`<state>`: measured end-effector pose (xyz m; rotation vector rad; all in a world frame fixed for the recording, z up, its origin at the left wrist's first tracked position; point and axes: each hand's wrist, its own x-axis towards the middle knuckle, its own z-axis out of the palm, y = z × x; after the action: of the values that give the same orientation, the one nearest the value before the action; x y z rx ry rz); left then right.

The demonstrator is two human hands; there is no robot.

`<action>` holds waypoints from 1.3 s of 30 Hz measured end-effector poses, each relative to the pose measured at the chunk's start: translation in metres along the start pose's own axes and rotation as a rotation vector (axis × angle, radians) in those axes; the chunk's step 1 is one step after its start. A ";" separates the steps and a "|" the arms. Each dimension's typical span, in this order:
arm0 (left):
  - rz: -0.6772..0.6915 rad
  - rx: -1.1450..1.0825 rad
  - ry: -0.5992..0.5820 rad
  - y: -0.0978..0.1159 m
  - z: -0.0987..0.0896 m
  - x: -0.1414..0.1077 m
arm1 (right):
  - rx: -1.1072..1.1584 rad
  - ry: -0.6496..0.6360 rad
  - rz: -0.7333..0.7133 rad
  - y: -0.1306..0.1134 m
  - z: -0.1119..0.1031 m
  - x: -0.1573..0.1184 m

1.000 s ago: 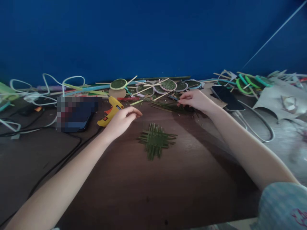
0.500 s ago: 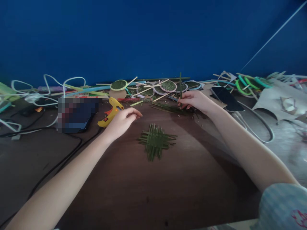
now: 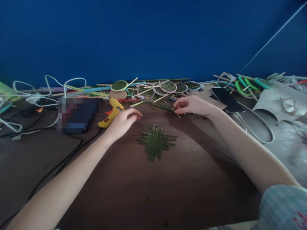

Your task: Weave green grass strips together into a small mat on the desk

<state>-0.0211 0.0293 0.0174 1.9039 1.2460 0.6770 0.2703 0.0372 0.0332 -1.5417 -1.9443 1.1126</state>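
A woven cross-shaped mat of dark green strips (image 3: pixel 157 141) lies flat on the brown table (image 3: pixel 144 191). My left hand (image 3: pixel 127 121) hovers up and left of it, beside the yellow glue gun (image 3: pixel 111 112), with its fingers loosely apart and nothing between them. Farther back on the right, my right hand (image 3: pixel 188 106) reaches down to a small pile of loose green strips (image 3: pixel 163 107). Its thumb and fingers are pinched together at the pile; whatever they hold is too small to make out.
Round woven pieces with coloured rims (image 3: pixel 168 86) and thin sticks line the back by the blue wall. A dark screen device (image 3: pixel 79 115) and cables are at the left. A phone (image 3: pixel 227 99) with a cable and torn paper (image 3: pixel 279 99) are at the right.
The upright green strip that was in my right hand is no longer seen there. My right hand has moved slightly left and down onto the pile. My left hand has stayed in place.
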 end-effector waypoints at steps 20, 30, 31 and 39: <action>0.003 -0.112 -0.114 0.012 0.009 -0.005 | -0.115 -0.221 -0.061 -0.026 0.019 -0.007; -0.008 -0.081 -0.026 0.008 0.004 -0.004 | -0.211 0.273 -0.015 -0.006 0.013 0.001; -0.007 -0.085 -0.032 0.008 0.004 -0.004 | -0.250 0.281 -0.014 -0.003 0.012 0.002; -0.031 -0.116 -0.070 0.005 0.006 -0.003 | -0.121 0.015 -0.117 -0.016 0.021 -0.002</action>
<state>-0.0154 0.0238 0.0179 1.7946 1.1654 0.6463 0.2458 0.0270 0.0332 -1.4701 -2.0963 0.9483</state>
